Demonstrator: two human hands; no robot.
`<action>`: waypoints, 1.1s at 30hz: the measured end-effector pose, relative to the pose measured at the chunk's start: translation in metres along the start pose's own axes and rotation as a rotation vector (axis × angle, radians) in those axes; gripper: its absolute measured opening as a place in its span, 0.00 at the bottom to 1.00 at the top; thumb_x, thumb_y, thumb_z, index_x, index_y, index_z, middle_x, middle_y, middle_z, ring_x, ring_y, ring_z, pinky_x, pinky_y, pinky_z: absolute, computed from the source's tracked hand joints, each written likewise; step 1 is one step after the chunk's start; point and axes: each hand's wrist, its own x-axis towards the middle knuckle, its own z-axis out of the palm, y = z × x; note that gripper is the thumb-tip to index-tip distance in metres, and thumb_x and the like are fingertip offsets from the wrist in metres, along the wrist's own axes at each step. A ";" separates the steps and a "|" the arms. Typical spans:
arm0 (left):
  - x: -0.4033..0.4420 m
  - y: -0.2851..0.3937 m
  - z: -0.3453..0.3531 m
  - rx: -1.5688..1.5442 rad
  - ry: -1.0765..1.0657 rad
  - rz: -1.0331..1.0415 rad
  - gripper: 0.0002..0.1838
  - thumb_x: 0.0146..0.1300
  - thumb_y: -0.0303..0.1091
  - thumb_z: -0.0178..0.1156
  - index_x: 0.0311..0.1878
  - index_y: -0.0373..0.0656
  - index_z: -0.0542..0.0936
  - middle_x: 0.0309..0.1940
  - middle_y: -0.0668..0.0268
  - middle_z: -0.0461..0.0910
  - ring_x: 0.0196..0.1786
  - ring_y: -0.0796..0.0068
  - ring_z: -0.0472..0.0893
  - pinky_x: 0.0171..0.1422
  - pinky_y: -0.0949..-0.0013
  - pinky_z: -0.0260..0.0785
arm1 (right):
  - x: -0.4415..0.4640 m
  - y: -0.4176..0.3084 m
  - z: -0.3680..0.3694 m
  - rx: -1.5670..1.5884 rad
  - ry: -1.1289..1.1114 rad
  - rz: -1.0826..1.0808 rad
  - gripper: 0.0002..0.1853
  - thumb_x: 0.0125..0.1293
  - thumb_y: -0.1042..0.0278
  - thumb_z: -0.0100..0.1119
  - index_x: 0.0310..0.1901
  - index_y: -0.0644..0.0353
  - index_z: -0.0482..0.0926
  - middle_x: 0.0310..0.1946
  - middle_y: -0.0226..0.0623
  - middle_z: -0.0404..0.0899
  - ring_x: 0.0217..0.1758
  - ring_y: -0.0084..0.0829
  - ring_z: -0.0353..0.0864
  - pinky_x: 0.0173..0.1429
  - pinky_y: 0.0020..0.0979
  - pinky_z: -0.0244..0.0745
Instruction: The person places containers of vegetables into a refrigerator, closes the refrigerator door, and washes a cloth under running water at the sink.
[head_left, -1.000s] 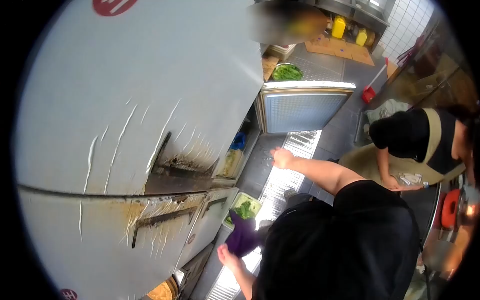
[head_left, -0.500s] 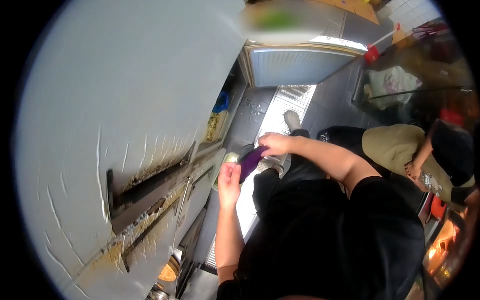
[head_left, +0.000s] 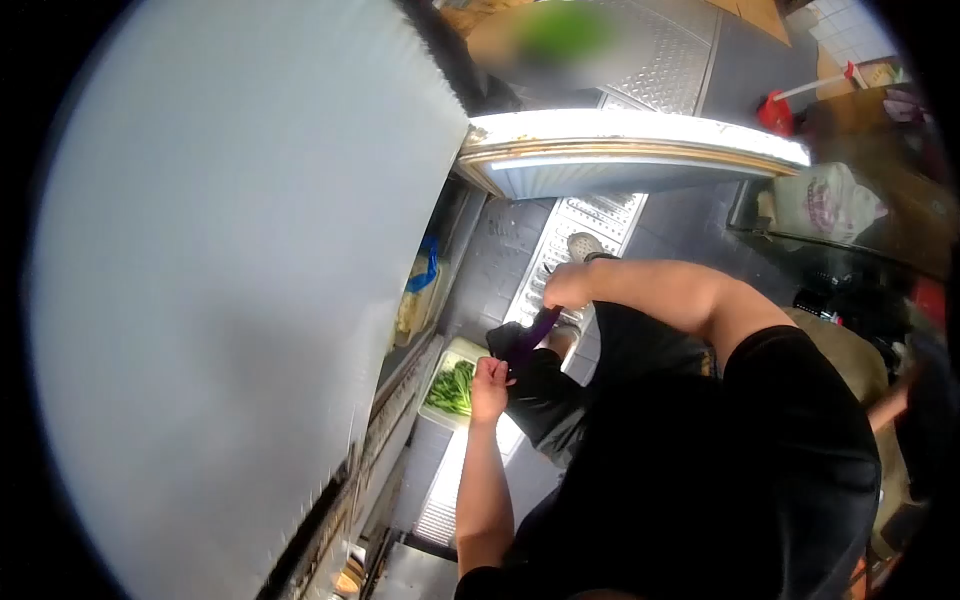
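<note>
Left hand (head_left: 489, 386) and right hand (head_left: 568, 287) grip opposite ends of a purple cloth (head_left: 538, 332), probably to keep it stretched; a tub (head_left: 465, 352) of greens (head_left: 452, 388) sits at the drain's (head_left: 598, 214) edge.

Looks like a working kitchen of the commercial sort. Shows, just left of the left hand (head_left: 490, 388), a pale tub (head_left: 465, 352) of leafy greens (head_left: 452, 388) on the floor. Has, farther left of both hands, a big grey fridge-like cabinet (head_left: 220, 250) with food (head_left: 412, 312) inside. Includes, ahead of the right hand (head_left: 568, 287), a thick open door (head_left: 640, 150) with stained edging; below that hand, a perforated metal drain cover (head_left: 603, 213) among dark floor tiles (head_left: 490, 262); far beyond, white wall tiles (head_left: 842, 27).
</note>
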 end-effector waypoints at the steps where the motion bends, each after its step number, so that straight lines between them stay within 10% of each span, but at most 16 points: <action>1: 0.017 -0.004 0.007 -0.003 0.001 0.077 0.08 0.77 0.31 0.59 0.43 0.36 0.74 0.34 0.65 0.79 0.36 0.78 0.79 0.45 0.69 0.83 | 0.014 0.016 -0.001 -0.047 -0.010 -0.014 0.07 0.57 0.69 0.63 0.38 0.56 0.86 0.35 0.45 0.87 0.46 0.50 0.88 0.47 0.49 0.81; 9: 0.186 -0.059 0.008 0.161 0.395 0.284 0.07 0.75 0.30 0.61 0.44 0.36 0.75 0.38 0.53 0.83 0.38 0.63 0.81 0.49 0.61 0.75 | 0.154 0.115 -0.023 -0.123 0.579 0.093 0.10 0.66 0.67 0.56 0.42 0.61 0.84 0.44 0.49 0.87 0.45 0.50 0.89 0.49 0.49 0.86; 14: 0.231 -0.035 0.006 0.393 0.571 0.631 0.07 0.72 0.24 0.60 0.50 0.33 0.77 0.54 0.43 0.82 0.64 0.41 0.80 0.67 0.52 0.74 | 0.173 0.125 -0.047 -0.173 0.849 -0.016 0.09 0.61 0.70 0.58 0.40 0.63 0.84 0.39 0.43 0.82 0.48 0.46 0.85 0.49 0.44 0.85; 23: 0.439 -0.171 0.087 0.679 0.620 0.445 0.09 0.67 0.28 0.62 0.43 0.31 0.79 0.55 0.40 0.81 0.63 0.37 0.78 0.70 0.46 0.71 | 0.212 0.180 0.044 -0.201 0.019 0.116 0.18 0.71 0.67 0.54 0.57 0.68 0.81 0.63 0.59 0.77 0.64 0.57 0.80 0.64 0.51 0.79; 28: 0.511 -0.157 0.098 0.558 0.952 0.621 0.20 0.71 0.34 0.60 0.59 0.30 0.80 0.61 0.40 0.79 0.63 0.38 0.78 0.70 0.49 0.71 | 0.169 0.145 0.057 -0.304 0.020 -0.210 0.30 0.72 0.71 0.49 0.75 0.68 0.65 0.71 0.68 0.66 0.74 0.61 0.70 0.78 0.51 0.68; 33: 0.569 -0.149 0.087 0.559 0.795 0.206 0.35 0.76 0.57 0.48 0.71 0.35 0.73 0.74 0.38 0.65 0.77 0.38 0.63 0.81 0.46 0.55 | 0.130 0.119 0.077 -0.315 0.193 -0.390 0.29 0.71 0.68 0.49 0.71 0.74 0.68 0.68 0.70 0.68 0.71 0.60 0.73 0.74 0.50 0.71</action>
